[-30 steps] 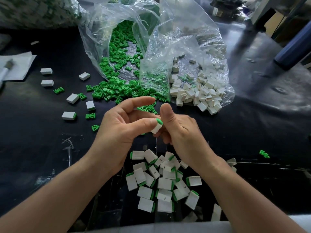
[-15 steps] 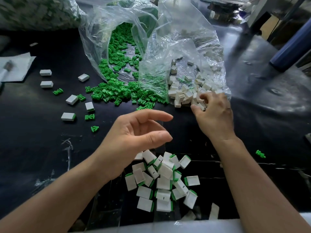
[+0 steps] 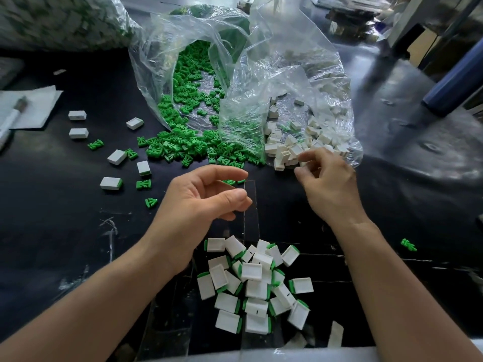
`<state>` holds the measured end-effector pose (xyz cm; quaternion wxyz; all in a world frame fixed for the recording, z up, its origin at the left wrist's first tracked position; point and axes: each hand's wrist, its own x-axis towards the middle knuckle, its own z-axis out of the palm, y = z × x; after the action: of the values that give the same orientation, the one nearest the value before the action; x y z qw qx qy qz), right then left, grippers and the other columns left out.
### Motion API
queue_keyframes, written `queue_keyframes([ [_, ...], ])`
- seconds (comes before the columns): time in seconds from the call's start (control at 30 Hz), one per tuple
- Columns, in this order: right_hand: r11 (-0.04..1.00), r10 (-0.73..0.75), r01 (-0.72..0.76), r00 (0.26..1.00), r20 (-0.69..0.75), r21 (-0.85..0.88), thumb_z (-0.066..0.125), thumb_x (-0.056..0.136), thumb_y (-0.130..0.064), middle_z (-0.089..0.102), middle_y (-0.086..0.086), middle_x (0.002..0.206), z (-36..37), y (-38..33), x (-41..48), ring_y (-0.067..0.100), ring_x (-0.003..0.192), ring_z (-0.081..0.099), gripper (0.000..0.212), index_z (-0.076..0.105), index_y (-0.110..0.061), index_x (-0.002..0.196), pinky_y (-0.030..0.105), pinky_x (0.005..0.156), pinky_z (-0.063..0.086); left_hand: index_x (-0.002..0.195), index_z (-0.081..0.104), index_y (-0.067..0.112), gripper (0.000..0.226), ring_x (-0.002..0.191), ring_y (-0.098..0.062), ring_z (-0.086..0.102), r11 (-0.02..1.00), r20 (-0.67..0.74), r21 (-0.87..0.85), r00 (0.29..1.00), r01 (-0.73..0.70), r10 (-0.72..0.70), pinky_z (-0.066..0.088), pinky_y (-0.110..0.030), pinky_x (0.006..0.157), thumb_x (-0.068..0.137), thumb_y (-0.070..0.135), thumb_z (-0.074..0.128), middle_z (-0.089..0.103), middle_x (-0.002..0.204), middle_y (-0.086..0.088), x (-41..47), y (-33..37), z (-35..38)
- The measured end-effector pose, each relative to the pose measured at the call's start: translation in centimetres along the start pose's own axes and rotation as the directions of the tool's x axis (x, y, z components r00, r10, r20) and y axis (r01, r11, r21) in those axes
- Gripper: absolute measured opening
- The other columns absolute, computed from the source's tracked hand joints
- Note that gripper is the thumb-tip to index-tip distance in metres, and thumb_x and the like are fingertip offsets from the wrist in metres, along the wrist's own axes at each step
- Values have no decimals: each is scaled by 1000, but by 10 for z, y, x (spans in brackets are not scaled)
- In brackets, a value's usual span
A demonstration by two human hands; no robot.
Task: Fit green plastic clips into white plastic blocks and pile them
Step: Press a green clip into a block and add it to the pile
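The job looks partway through. At 6 o'clock, between the forearms, a pile of finished blocks (image 3: 251, 272) lies loose on the black counter (image 3: 65, 244), each block white with a green edge showing where a clip sits in it. Out at 9 o'clock are a few stray blocks (image 3: 117, 157), some with green in them and some plain, and stray clips (image 3: 143, 184) among them.

A good deal is left. At 12 o'clock a heap of loose green clips (image 3: 180, 148) spills from the mouth of a clear bag (image 3: 156, 64). Just beside it, at 1 o'clock, empty white blocks (image 3: 285, 150) spill from a second clear bag (image 3: 313, 82). One lone clip (image 3: 408, 245) lies well apart at 4 o'clock.

The left hand (image 3: 201, 205) hovers over the middle of the counter, near the front edge of the green heap. Its grip is half open, with thumb and forefinger apart and the other fingers loosely curved, and nothing shows in it.

The right hand (image 3: 332, 189) is at 2 o'clock, at the near edge of the white heap. Its fingers are curled and their tips touch the blocks. I cannot tell whether this grip has already pinched a block, because the fingers hide the spot. By my reckoning the step in hand is fetching an empty block, with a clip to follow.
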<state>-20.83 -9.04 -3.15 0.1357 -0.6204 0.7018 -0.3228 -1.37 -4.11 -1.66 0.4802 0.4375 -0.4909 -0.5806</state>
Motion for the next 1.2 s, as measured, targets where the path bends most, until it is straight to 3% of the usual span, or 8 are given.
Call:
queue_keyframes([
  [0.07,976,-30,15,998,63,219,65,83,-13,64,-6,85,-1,-11,-8,3,74,57,13,66,-26,85,4,68,40,87,68,23,26,68,-11,68,1000,-35,21,999,0,0,52,-17,57,61,20,69,72,71,-3,2,-2,0],
  [0.23,837,-174,-2,947,270,547,72,76,-6,67,-11,67,6,-35,-33,0,65,60,21,68,-26,71,13,64,47,89,67,24,36,66,-4,65,995,-80,100,997,3,5,51,-15,59,71,-8,70,71,72,5,6,-7,-3],
  [0.4,725,-210,-46,935,284,688,73,75,-8,67,-6,65,7,-43,-41,3,63,62,14,68,-21,72,16,62,49,92,67,23,39,69,-8,68,994,-9,102,999,32,-31,52,-16,59,61,2,77,72,77,2,4,-7,-2],
  [0.5,758,-226,-1,938,263,652,73,76,-10,69,-2,67,8,-44,-42,9,65,65,11,67,-19,73,22,65,53,93,67,23,45,69,-8,68,995,0,92,1000,23,-23,52,-17,60,49,22,75,72,76,2,4,-6,0],
  [0.67,788,-188,-16,946,266,615,64,85,-21,69,3,70,9,-41,-40,17,67,64,10,68,-21,76,27,63,54,89,67,23,32,63,-6,66,993,-103,120,995,-2,15,53,-18,56,58,22,71,70,68,5,6,-6,-2],
  [0.87,956,-269,225,926,265,186,67,83,-18,62,-2,93,20,-37,-40,12,88,58,20,70,-15,102,27,82,46,88,67,23,32,64,-11,68,998,-188,56,982,7,4,52,-19,53,56,22,71,69,70,2,8,-6,-6],
  [1.0,945,-306,328,871,383,10,63,86,-27,53,-1,113,24,-37,-42,15,111,45,38,59,-22,123,23,93,32,89,67,22,34,65,-13,69,999,-183,47,983,13,-4,53,-20,53,55,21,72,70,71,1,7,-6,-6],
  [1.2,921,-338,388,845,414,-39,58,89,-28,50,2,107,24,-37,-42,19,107,45,27,61,-16,113,28,88,36,81,69,21,24,63,-7,64,997,-164,79,986,-4,17,52,-18,53,62,7,75,70,70,3,7,-7,-6],
])
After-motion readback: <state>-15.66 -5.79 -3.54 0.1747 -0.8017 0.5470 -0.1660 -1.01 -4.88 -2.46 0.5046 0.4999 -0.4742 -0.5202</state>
